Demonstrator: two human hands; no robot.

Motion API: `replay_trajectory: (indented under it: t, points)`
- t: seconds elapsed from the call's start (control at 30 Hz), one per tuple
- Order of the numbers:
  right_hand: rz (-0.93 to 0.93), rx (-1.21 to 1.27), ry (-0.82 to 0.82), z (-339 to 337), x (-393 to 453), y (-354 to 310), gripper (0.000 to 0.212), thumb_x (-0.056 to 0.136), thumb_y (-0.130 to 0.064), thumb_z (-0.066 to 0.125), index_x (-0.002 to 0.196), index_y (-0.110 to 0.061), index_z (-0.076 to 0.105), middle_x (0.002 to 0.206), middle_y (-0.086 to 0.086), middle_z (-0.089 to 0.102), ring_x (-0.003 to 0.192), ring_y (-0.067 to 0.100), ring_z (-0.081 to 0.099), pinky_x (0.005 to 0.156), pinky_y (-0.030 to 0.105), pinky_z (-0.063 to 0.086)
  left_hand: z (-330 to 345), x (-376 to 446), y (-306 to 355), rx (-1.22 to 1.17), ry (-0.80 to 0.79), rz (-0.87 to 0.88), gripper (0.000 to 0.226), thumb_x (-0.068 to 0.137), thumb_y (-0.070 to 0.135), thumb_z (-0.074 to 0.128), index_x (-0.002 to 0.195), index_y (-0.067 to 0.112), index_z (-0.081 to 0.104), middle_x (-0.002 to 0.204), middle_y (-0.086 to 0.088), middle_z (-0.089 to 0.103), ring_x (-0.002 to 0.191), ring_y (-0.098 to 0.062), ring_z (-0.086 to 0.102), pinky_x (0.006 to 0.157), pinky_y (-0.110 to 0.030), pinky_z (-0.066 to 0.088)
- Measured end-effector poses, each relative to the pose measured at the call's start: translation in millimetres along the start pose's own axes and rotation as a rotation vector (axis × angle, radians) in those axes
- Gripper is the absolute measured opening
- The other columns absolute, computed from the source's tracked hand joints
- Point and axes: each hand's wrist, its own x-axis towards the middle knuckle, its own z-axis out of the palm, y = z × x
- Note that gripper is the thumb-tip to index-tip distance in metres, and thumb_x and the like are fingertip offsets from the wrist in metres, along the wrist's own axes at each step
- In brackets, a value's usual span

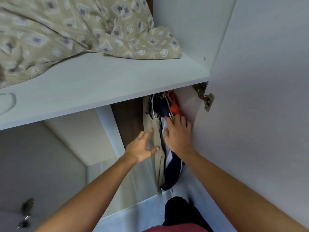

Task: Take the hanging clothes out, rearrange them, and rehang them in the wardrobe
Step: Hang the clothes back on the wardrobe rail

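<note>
White wardrobe shelf point(103, 84) is seen from below, with patterned beige bedding point(66, 30) bundled on top. Under it, a beige hanging garment point(157, 144) is pinched by the left hand point(140, 148); a navy and white garment point(170, 168) is pressed by the right hand point(177, 133), fingers spread. Crowded hangers could be snagged and pulled off.

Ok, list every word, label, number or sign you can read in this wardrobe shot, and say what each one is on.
None: no readable text anywhere in the view.
Patterned cloth on the shelf: only diamonds and circles, no letters.
Hanging clothes: no tag or print shows.
Hinge: any stamp is too small to tell.
Left hand and right hand cover part of the clothes, so a label could be hidden there.
</note>
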Motion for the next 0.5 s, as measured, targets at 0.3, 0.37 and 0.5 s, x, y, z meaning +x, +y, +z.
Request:
replay_trajectory:
  t: [0.3,0.37,0.5]
  points:
    - [-0.249,0.186,-0.212,-42.0,-27.2,-135.2,0.052,0.100,-0.045,0.048,0.146,-0.022,0.052,0.130,0.006,0.054,0.122,0.028,0.049,0.101,0.047,0.042,-69.4,-149.1,-84.1,0.178,0.272,-0.288,0.078,0.098,0.060,0.050,0.165,0.031,0.020,0.152,0.001,0.045,0.135,-0.025,0.045,0.099,-0.047,0.055]
    - [-0.342,0.226,-0.247,-40.9,-37.5,-172.4,0.053,0.099,-0.047,0.046,0.146,-0.024,0.051,0.129,0.004,0.054,0.120,0.026,0.049,0.102,0.046,0.042,-77.2,-185.3,-106.0,0.207,0.327,-0.385,0.077,0.098,0.059,0.049,0.164,0.030,0.023,0.151,0.001,0.047,0.133,-0.025,0.046,0.097,-0.048,0.054]
    - [-0.564,0.333,-0.330,-39.4,-64.2,-236.9,0.050,0.096,-0.046,0.051,0.141,-0.025,0.055,0.128,0.002,0.055,0.120,0.026,0.049,0.103,0.045,0.039,-76.6,-259.9,-137.3,0.247,0.379,-0.612,0.076,0.094,0.055,0.056,0.162,0.026,0.033,0.145,0.000,0.052,0.129,-0.027,0.049,0.095,-0.048,0.050]
